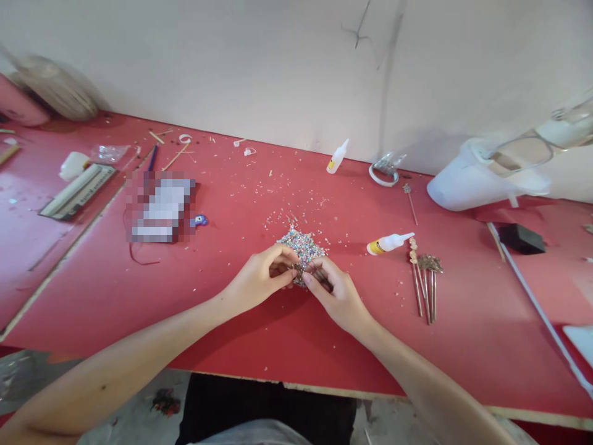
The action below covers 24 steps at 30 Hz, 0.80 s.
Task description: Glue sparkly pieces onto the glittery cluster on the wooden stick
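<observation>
My left hand (269, 276) and my right hand (334, 292) meet at the near edge of a heap of small shiny multicoloured beads (303, 245) on the red table. Between their fingertips is a small brownish metallic piece (299, 270), partly covered by the fingers. Both hands are closed in a pinch on it. Right of the hands lies a small glue bottle (386, 245) with a yellow label. Beside it rest several metallic sticks (430, 287) with ornamental heads.
Another glue bottle (337, 157) stands near the wall, beside a tape roll (384, 174). A white pitcher (463, 176) and black block (522, 238) are at the right. A blurred-out object (162, 209) and long box (78, 191) lie left. Loose beads dot the red table (241, 346).
</observation>
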### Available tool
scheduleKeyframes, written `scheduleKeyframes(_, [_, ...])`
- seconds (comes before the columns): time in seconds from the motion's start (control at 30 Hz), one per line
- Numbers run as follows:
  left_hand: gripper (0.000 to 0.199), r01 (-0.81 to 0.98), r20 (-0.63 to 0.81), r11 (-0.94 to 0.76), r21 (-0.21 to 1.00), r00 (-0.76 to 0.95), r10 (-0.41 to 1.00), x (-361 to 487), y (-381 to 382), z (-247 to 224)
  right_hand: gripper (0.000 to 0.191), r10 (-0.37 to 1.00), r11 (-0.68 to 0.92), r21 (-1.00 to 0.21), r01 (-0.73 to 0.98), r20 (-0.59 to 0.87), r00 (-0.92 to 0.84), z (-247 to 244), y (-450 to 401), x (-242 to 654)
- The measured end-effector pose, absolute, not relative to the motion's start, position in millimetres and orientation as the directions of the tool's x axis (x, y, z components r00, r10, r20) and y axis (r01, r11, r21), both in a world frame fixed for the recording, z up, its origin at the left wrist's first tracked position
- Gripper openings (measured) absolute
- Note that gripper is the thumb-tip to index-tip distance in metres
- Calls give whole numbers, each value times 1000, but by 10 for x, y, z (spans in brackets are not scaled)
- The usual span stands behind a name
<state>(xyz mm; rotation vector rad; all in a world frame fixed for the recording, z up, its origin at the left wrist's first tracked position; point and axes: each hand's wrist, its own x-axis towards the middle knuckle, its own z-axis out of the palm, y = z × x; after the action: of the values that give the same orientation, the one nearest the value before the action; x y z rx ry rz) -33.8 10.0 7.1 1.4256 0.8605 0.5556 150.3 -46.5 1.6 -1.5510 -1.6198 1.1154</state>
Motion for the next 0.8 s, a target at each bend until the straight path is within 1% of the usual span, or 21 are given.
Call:
scheduleKeyframes(0.13, [12, 177, -146, 47, 983, 603, 784, -338, 77, 93, 14, 985, -61, -889, 455, -126, -114, 5, -467, 1495])
scheduleKeyframes(0.5, [15, 246, -82, -91, 965, 612, 786, -337, 32, 65, 9, 994, -36, -869, 493, -83, -74, -19, -471, 1468])
scheduleKeyframes(0.8, [14, 264, -114, -66, 962, 613, 782, -339, 41, 95, 8, 991, -19, -870, 492, -83, -109, -32, -486, 1479])
